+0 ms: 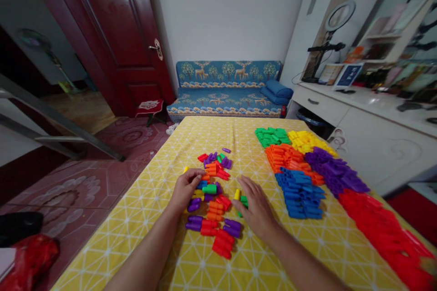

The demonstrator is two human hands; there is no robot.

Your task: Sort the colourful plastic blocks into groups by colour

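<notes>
Small plastic pieces in mixed colours lie in a loose cluster on the yellow patterned tablecloth [153, 236]. My left hand [186, 187] is at the cluster's left edge, thumb and fingers pressed together by the orange and blue pieces; whatever they hold is too small to make out. On the cluster's right side, my right hand [255, 207] has its fingers spread over the cloth, beside a yellow piece [237, 194] and green pieces [243, 200]. Red pieces [223, 243] and purple pieces [232, 228] lie nearer the front.
Sorted piles stand on the right: green [272, 136], yellow [309, 142], orange [290, 159], blue [300, 195], purple [334, 173] and red [382, 232]. Beyond the table is a blue sofa [225, 97]; a white cabinet [382, 129] stands at the right.
</notes>
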